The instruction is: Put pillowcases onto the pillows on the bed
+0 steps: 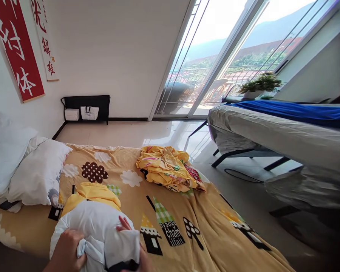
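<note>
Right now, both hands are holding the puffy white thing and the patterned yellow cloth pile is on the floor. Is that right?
Not quite: the patterned yellow cloth pile is on the bed, as the head view shows. The left hand and right hand are holding the puffy white thing.

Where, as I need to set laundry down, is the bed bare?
The blanket is bare between the white bundle and yellow pile, and nearer than that pile, right of the bundle. Pillows, the bundle, left hand and right hand crowd the left.
</note>
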### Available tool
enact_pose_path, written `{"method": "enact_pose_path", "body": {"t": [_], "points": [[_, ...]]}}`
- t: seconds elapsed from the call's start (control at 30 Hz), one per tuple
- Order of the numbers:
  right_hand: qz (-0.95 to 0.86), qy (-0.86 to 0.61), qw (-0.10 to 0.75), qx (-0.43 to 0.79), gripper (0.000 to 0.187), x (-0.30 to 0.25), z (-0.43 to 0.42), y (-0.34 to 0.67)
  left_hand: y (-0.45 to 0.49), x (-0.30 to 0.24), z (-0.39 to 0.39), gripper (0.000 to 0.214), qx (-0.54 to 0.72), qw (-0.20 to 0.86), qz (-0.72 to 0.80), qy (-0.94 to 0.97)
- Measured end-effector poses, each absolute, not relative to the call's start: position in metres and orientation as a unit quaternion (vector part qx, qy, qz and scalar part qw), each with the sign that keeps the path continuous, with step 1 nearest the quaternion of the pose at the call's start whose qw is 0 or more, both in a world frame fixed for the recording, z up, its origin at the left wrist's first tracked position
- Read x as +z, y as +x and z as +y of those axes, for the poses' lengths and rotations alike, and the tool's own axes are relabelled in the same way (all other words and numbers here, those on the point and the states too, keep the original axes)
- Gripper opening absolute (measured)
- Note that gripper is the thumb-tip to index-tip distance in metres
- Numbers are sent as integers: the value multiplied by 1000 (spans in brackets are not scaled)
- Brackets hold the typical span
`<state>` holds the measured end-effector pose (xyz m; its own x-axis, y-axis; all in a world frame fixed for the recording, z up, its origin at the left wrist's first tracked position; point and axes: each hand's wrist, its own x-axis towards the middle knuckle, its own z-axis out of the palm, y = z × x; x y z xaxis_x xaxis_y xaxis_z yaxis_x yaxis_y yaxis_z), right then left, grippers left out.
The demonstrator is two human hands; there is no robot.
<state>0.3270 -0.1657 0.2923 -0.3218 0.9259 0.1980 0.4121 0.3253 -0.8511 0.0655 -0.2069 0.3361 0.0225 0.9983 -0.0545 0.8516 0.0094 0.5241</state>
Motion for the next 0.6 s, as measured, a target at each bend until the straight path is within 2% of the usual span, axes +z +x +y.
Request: {"method": "enact_pose_path", "body": {"t": [0.13, 0.23, 0.37, 0.5, 0.6], "points": [[-793, -439, 320, 276, 35, 315, -159, 257, 74, 338, -203, 20, 271, 171, 599, 734], [-789, -491, 302, 211, 21, 310, -156, 237, 71, 335, -202, 27, 338, 157, 536, 757], [-789, -521, 262, 195, 23, 280, -159, 230, 77, 330, -195, 49, 222, 235, 586, 742], [-751, -570, 249, 221, 19, 259, -164, 226, 92, 329, -183, 30, 60, 238, 686, 685], [-720, -553, 309, 283, 17, 267, -166, 240, 97, 324, -179, 29, 8, 226, 719, 658]]}}
